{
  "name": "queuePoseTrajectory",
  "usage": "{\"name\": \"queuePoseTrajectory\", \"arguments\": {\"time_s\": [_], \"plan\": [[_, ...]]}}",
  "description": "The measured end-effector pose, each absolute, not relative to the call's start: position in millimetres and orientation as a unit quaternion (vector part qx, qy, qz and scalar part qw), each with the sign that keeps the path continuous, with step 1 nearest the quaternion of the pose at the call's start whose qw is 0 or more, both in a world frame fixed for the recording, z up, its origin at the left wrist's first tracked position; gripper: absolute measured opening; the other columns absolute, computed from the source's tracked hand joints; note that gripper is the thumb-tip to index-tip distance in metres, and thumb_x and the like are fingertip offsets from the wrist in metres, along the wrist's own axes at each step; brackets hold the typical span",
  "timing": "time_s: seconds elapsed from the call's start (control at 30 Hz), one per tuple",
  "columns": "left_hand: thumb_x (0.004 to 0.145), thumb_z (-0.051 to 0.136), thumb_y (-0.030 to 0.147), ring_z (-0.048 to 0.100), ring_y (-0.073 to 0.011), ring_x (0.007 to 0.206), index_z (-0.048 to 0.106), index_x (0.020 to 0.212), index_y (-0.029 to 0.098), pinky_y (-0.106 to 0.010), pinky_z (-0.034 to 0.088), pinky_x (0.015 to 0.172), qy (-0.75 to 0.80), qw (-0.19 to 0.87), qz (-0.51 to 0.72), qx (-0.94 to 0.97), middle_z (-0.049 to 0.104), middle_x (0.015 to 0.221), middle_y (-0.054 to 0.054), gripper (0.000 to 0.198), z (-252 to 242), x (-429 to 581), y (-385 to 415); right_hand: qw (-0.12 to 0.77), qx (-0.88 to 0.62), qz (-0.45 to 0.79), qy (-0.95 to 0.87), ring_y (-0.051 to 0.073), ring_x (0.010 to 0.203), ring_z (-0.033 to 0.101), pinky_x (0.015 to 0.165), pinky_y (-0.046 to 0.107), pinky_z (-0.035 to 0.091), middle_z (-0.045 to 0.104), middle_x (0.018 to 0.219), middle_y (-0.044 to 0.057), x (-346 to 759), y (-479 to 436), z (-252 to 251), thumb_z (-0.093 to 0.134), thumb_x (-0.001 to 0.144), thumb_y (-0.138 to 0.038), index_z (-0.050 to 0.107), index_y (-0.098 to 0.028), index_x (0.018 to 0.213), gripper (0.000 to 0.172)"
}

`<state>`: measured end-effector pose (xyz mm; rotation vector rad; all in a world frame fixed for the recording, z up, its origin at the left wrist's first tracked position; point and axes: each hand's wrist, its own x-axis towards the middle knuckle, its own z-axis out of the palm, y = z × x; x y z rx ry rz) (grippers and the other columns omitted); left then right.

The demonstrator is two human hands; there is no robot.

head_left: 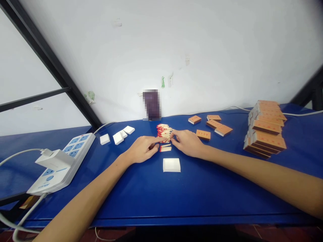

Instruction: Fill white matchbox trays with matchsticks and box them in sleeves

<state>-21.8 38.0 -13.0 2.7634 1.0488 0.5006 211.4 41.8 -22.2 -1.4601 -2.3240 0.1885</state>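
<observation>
A pile of red-tipped matches [163, 131] lies at the middle of the blue table. My left hand [142, 149] reaches its extended index finger onto the pile's near edge, thumb apart below it. From the right, my right hand [188, 143] touches the pile's right side with bent fingers; whether a match is between them is too small to tell. Just nearer than the pile is a small separate group of matches [166, 148]. Nearer still, a white matchbox tray [172, 165] lies on the table by itself.
Several white trays [104, 139] lie at left, beside a power strip [65, 164] with a plugged-in charger. Orange matchboxes [203, 134] are scattered at right, near a tall stack of matchboxes [268, 139]. A pixelated dark object [152, 105] leans on the wall.
</observation>
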Motion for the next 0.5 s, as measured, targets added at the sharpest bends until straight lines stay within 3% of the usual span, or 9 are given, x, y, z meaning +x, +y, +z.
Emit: {"name": "queuePoseTrajectory", "arguments": {"time_s": [0.13,0.23,0.33,0.5], "plan": [[0.093,0.043,0.018,0.055,-0.0126,0.066,0.057,0.135,0.024,-0.023,0.039,0.065,0.345,0.066,0.157,0.923,0.07,0.092,-0.002,0.045,-12.3,-20.7,38.0,0.173,-0.504,0.053,-0.844,0.019,0.081,0.064,0.059,0.027,0.028,0.071,0.089,0.002,212.5,42.5,-23.2,0.042,0.098,-0.034,0.06,-0.024,0.102,0.02],[0.093,0.042,0.018,0.055,-0.0127,0.064,0.056,0.136,0.022,-0.023,0.039,0.064,0.357,0.067,0.151,0.919,0.068,0.084,-0.001,0.045,-12.2,-21.0,38.2,0.158,-0.497,0.05,-0.852,0.021,0.088,0.065,0.061,0.028,0.03,0.071,0.098,0.003,213.3,43.0,-22.8,0.037,0.1,-0.036,0.057,-0.024,0.104,0.023],[0.092,0.043,0.017,0.054,-0.0127,0.063,0.055,0.136,0.022,-0.023,0.038,0.063,0.36,0.068,0.15,0.918,0.065,0.076,0.001,0.046,-12.4,-21.6,38.1,0.138,-0.492,0.046,-0.858,0.023,0.089,0.066,0.062,0.029,0.031,0.071,0.102,0.004,213.8,44.6,-22.6,0.034,0.101,-0.037,0.054,-0.023,0.105,0.025],[0.09,0.044,0.015,0.057,-0.0137,0.068,0.054,0.137,0.024,-0.024,0.04,0.066,0.348,0.062,0.149,0.923,0.067,0.083,0.0,0.048,-13.3,-21.4,37.9,0.1,-0.486,0.03,-0.868,0.025,0.086,0.067,0.063,0.03,0.033,0.07,0.103,0.008,213.2,47.5,-22.2,0.026,0.103,-0.038,0.051,-0.021,0.105,0.03]]}}
